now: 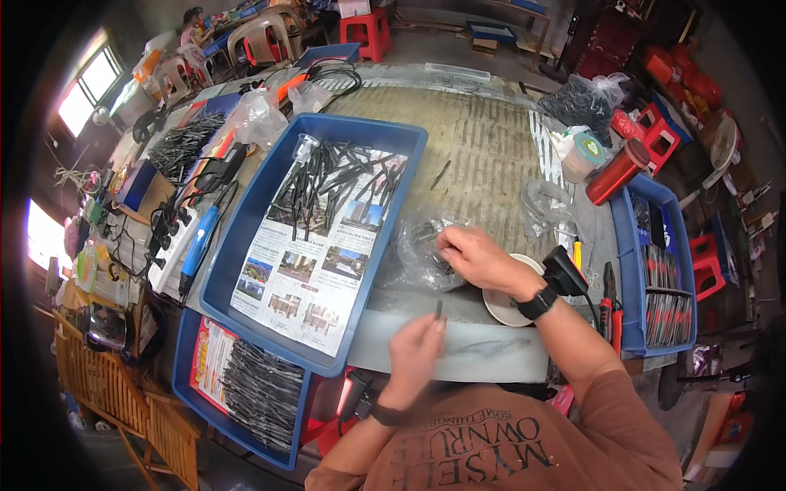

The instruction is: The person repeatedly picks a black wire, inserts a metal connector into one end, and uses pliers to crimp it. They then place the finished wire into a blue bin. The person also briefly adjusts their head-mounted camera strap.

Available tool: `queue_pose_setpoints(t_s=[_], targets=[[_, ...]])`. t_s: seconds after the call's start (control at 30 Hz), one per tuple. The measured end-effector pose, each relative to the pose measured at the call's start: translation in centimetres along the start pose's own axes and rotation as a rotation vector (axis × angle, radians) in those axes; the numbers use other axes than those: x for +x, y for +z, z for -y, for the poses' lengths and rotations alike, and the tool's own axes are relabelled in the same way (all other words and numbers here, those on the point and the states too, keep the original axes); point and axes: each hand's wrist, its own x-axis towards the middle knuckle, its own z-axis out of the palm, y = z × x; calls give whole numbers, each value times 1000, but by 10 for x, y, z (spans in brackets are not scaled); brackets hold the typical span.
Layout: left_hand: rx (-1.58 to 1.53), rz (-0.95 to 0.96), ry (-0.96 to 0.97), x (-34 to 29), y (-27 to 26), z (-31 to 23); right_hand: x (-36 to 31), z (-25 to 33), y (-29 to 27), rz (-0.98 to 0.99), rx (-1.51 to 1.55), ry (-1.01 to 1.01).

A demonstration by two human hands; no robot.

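Observation:
My left hand (416, 353) is closed near the table's front edge. A short dark rod (439, 309) sticks up from its fingers. My right hand (481, 259) is at a clear plastic bag (407, 260) holding small dark pieces, its fingers bent down and pinched; what they grip is hidden. Just left of the bag, a blue tray (416, 155) lined with newspaper holds many thin black twisted pieces (315, 192). A white bowl (501, 309) sits partly under my right forearm.
Below the tray, a second blue tray (182, 372) holds more black strips. A blue screwdriver-like tool (199, 252) lies beside a white power strip (173, 254). On the right are red-handled pliers (610, 315), a red bottle (619, 172) and a blue crate (689, 311).

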Motion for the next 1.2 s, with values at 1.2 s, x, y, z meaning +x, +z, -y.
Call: queue_pose_setpoints(t_s=[1.2], targets=[[-17,193,-78,0,44,-7,-125,25,-16,-335,510,267]])
